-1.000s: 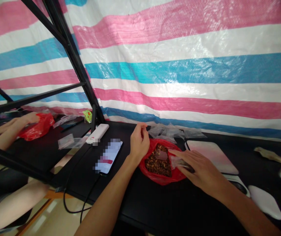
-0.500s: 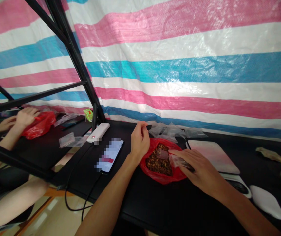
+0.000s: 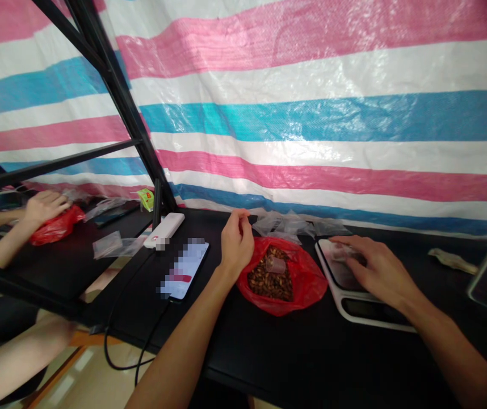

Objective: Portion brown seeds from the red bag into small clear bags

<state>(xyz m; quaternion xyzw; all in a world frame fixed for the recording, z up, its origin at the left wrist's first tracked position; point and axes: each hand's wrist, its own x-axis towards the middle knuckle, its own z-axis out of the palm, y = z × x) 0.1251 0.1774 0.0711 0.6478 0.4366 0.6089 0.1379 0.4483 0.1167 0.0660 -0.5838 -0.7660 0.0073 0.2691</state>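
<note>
My right hand (image 3: 380, 267) rests on the platform of a white digital scale (image 3: 354, 307), pressing a small clear plastic bag (image 3: 342, 254) against it. My left hand (image 3: 237, 241) is raised at the near left of a red plastic bag (image 3: 307, 284), its fingers pinched together with nothing visible in them. That bag lies open, full of brown dried pieces (image 3: 269, 282). A small clear plastic cup (image 3: 276, 264) sits tilted on the pile. Several flat clear bags (image 3: 281, 224) lie behind it.
A phone with a blurred screen (image 3: 183, 270) and a white power bank (image 3: 163, 230) lie on the black table (image 3: 243, 352) left of my left hand, with a black cable (image 3: 118, 346). A black metal frame (image 3: 120, 96) stands left. Beyond it, another person's hand (image 3: 44, 207) touches a second red bag (image 3: 58, 226).
My right hand has moved right from over the red bag onto the scale, taking the small clear bag with it. The view has shifted slightly, and the scale now shows fully.
</note>
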